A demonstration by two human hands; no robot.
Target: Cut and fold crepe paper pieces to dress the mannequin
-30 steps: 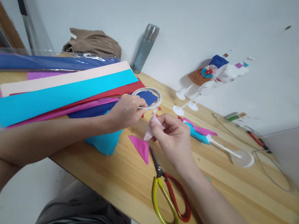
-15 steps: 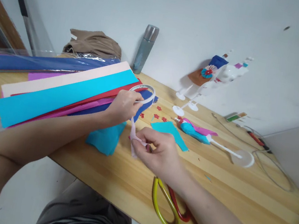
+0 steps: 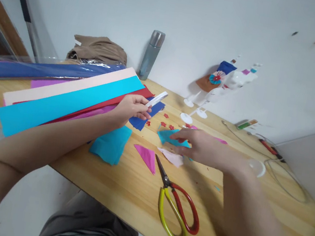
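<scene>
My left hand [image 3: 135, 108] is closed on a roll of white tape [image 3: 157, 99], held edge-on above a dark blue fabric piece [image 3: 141, 123]. My right hand [image 3: 197, 146] hovers over a teal fabric piece [image 3: 166, 136], its thumb and fingers apart with nothing visible between them. Just under that hand lies a pale pink piece [image 3: 172, 157]. A magenta triangle [image 3: 146, 158] rests to its left, beside the tip of the scissors [image 3: 167, 181], which have one yellow and one red handle. Another teal piece [image 3: 111, 142] lies below my left wrist.
Coloured fabric strips [image 3: 71, 98] are stacked on the left, with a plastic-wrapped bundle [image 3: 54, 68] behind. A flask [image 3: 152, 55] and brown cloth [image 3: 98, 49] stand by the wall. White figures on stands [image 3: 220, 80] are at the back right. Small red flowers [image 3: 164, 124] and a cable [image 3: 240, 141] lie about.
My right hand has let go of the pale pink piece, which now lies on the table, and has moved right and up. In my left hand the tape roll has turned edge-on.
</scene>
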